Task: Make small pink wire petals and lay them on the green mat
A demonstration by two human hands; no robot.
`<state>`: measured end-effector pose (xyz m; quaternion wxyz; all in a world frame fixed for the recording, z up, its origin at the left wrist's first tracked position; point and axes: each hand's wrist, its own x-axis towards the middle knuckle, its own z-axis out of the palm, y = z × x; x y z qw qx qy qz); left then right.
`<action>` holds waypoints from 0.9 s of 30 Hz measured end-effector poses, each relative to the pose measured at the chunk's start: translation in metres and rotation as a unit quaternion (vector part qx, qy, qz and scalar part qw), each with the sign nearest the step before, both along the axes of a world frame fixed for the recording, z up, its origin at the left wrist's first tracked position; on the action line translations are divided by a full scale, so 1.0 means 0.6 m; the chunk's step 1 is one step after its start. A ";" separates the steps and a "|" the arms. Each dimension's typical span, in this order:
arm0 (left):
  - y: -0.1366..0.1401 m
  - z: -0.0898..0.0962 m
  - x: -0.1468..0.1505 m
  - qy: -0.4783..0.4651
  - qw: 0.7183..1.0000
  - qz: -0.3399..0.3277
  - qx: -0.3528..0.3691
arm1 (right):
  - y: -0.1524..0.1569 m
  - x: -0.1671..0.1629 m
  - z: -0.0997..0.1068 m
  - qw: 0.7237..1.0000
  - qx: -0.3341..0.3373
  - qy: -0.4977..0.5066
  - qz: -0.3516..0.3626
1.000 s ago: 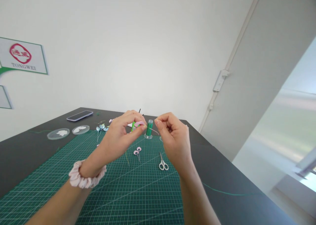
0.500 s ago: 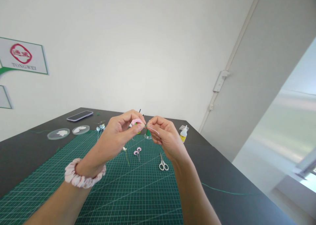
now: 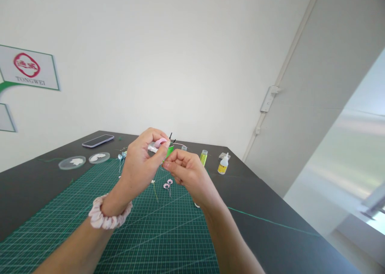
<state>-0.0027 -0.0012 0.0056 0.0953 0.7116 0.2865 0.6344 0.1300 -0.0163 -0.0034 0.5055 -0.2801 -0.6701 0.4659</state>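
Note:
A curled pink petal (image 3: 160,142) is pinched between the thumb and fingers of my left hand (image 3: 143,153). A thin pale wire stem (image 3: 179,144) sticks out from it to the right. Lower and to the right, my right hand (image 3: 186,167) is closed in a pinch, its fingertips close to my left thumb. It seems to hold the green thread (image 3: 264,218), which runs from behind my right forearm across the table; the pinched part is too fine to see. Below the hands, two small pink petals on wires (image 3: 167,184) and a small white flower on a stem (image 3: 155,189) lie on the green cutting mat (image 3: 156,234).
A glue bottle (image 3: 223,164) and a yellow-green tube (image 3: 203,157) stand to the right. My right wrist mostly covers white-handled scissors (image 3: 197,205). To the left are two clear dishes of white pieces (image 3: 72,163), a phone (image 3: 98,141) and pale blue flowers (image 3: 122,157).
My right hand has moved down and left, away from the wire stem, and now covers most of the scissors. My left hand has shifted slightly left and up. The green thread has shifted too.

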 end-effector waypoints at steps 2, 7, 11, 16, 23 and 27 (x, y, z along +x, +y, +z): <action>0.003 -0.001 -0.001 0.002 1.000 0.014 0.009 | -0.003 0.000 -0.001 0.999 0.024 -0.014 -0.020; 0.002 0.002 -0.004 0.028 0.998 0.037 0.030 | -0.020 0.011 0.001 0.975 0.140 -0.075 -0.157; -0.004 0.006 -0.003 0.059 0.998 0.023 0.029 | -0.031 0.025 0.009 0.952 0.198 -0.080 -0.221; -0.003 0.002 0.001 0.116 0.992 -0.047 0.018 | -0.034 0.034 0.018 0.939 0.217 -0.058 -0.260; -0.009 0.000 0.001 0.125 0.983 -0.129 -0.037 | -0.026 0.037 0.020 0.946 0.201 -0.037 -0.251; -0.015 0.006 -0.001 0.117 0.979 -0.158 -0.060 | -0.016 0.044 0.022 0.972 0.146 -0.012 -0.185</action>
